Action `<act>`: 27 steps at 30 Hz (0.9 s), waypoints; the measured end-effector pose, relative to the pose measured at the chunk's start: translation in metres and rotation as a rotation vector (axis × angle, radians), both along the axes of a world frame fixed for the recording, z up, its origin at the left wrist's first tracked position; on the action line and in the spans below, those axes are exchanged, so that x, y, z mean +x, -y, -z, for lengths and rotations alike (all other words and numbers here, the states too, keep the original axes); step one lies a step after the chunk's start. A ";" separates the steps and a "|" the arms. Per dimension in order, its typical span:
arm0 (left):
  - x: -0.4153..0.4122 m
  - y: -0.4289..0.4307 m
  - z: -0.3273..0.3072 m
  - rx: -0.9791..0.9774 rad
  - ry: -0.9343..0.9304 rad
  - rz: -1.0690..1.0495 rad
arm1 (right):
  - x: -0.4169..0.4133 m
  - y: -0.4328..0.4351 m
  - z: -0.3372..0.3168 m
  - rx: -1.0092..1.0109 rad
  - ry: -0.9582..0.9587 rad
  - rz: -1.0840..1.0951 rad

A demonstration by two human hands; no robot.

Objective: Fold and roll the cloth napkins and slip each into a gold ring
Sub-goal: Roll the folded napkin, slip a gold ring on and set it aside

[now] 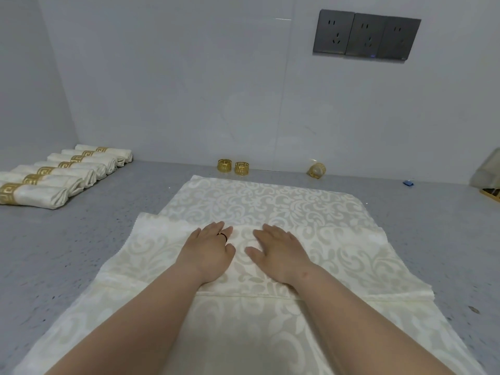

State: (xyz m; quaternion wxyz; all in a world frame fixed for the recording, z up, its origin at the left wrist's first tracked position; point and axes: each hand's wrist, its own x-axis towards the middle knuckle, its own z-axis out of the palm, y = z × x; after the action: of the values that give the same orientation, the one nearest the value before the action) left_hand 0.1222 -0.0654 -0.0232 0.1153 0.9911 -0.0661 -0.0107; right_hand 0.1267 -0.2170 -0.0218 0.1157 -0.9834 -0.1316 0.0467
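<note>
1. the left hand (209,249) lies palm down on the folded band of the cream napkin (270,209), fingers straight and close together, thumb out toward the other hand; it grips nothing, only presses flat on the cloth; a thin dark ring sits on one finger
2. the right hand (278,251) lies just beside it, also palm down on the same folded band, fingers straight and a little spread, thumb pointing toward the left hand; it holds nothing and rests flat; the two hands are near each other but apart
3. the napkin is spread on the grey speckled tabletop (81,253) under both hands and forearms; a folded layer runs crosswise under the palms, with a hemmed edge just behind the wrists, and the rest of the cloth reaches out beyond the fingertips
4. beyond the fingertips, past the far edge of the napkin and against the wall, two empty gold rings (232,167) stand side by side, close together
5. far to the left of the left hand a row of rolled napkins (54,177) lies side by side, each in a gold ring
6. beyond and to the right of the right hand a small rounded pale object (317,169) sits by the wall, and further right a small blue item (408,183) lies on the tabletop
7. high above the right hand a strip of grey wall sockets (366,36) is set in the wall
</note>
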 end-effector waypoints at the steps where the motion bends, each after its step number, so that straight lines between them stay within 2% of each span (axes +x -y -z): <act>1: -0.001 0.000 0.000 0.004 -0.008 -0.004 | -0.001 0.009 -0.001 -0.013 -0.001 0.021; 8: -0.003 -0.064 -0.003 0.087 -0.081 -0.133 | -0.010 0.072 -0.007 -0.049 -0.026 0.203; 11: -0.010 -0.097 -0.001 0.120 -0.091 -0.212 | -0.014 0.074 -0.008 -0.059 -0.048 0.227; 15: -0.012 -0.098 -0.001 0.143 -0.077 -0.223 | -0.011 0.059 -0.020 -0.111 -0.015 0.250; 19: -0.012 -0.098 0.000 0.146 -0.081 -0.228 | -0.018 0.029 -0.032 -0.006 0.120 0.061; 22: -0.013 -0.098 0.000 0.143 -0.099 -0.228 | -0.025 0.008 -0.023 0.066 0.036 -0.093; 27: -0.010 -0.096 -0.009 0.229 -0.110 -0.236 | -0.022 0.007 -0.008 0.026 -0.065 -0.115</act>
State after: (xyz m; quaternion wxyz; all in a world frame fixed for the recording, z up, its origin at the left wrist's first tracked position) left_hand 0.1126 0.0303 -0.0139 0.0053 0.9965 0.0587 -0.0588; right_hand 0.1052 -0.2239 -0.0139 0.1298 -0.9706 -0.1847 0.0833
